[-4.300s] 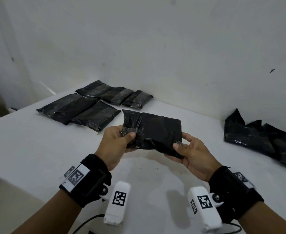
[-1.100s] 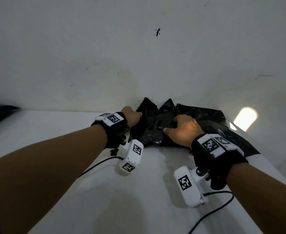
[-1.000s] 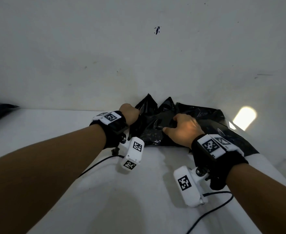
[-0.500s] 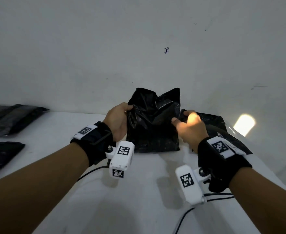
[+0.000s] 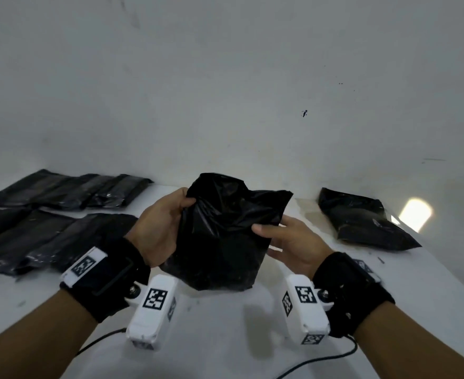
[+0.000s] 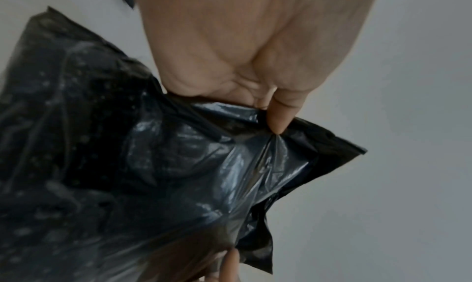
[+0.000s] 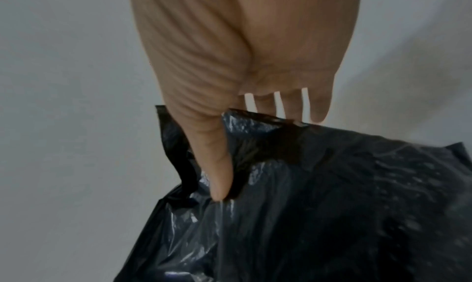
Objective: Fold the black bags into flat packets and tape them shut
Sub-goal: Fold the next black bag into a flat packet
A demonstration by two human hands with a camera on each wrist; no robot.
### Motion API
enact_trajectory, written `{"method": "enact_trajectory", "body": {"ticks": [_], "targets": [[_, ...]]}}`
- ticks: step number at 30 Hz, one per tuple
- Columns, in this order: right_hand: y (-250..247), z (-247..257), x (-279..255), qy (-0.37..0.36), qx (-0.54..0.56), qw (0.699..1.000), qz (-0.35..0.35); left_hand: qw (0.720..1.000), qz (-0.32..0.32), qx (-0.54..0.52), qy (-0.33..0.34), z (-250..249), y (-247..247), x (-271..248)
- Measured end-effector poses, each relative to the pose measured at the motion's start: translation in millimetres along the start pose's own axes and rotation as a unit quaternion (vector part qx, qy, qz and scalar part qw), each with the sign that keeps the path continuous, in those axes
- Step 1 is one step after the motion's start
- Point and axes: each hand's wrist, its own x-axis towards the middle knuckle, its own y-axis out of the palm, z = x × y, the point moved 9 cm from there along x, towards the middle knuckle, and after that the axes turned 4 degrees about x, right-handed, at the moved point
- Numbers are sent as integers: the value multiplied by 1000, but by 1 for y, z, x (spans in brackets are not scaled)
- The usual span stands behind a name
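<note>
A crumpled, unfolded black bag (image 5: 222,236) hangs above the white table (image 5: 225,337), upright between both hands. My left hand (image 5: 165,225) grips its upper left edge, thumb on the front; the left wrist view shows the thumb pinching the black bag (image 6: 153,175). My right hand (image 5: 285,239) pinches the right edge, thumb in front and fingers behind, as the right wrist view shows on the black bag (image 7: 319,195). Several folded black packets (image 5: 58,212) lie in rows at the left. Another loose black bag (image 5: 362,222) lies at the right by the wall.
A white wall (image 5: 225,91) rises right behind the table. A bright light patch (image 5: 414,214) falls on the wall at the right. Black cables (image 5: 321,362) trail from the wrist cameras over the near table surface.
Both hands lifted one black bag off the pile at the right and brought it left to the table's middle. The view swung left, so the folded packets show again.
</note>
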Motion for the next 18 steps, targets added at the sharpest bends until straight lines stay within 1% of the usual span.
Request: {"method": "enact_trajectory", "body": {"ticks": [2, 5, 8, 12, 15, 18], "targets": [[25, -6, -15, -32, 22, 999, 23, 1000, -8, -10, 13, -2, -15, -25], [48, -11, -34, -61, 34, 997, 23, 999, -9, -33, 41, -5, -33, -59], [62, -10, -52, -88, 4, 996, 24, 996, -29, -40, 70, -11, -54, -85], [76, -4, -76, -127, -54, 990, 37, 993, -62, 2, 103, -20, -79, -112], [76, -1, -87, -142, -56, 988, 33, 990, -71, 57, 108, -22, -82, -129], [77, -4, -95, -150, -38, 987, 29, 990, -79, 63, 102, -10, -81, -138]]}}
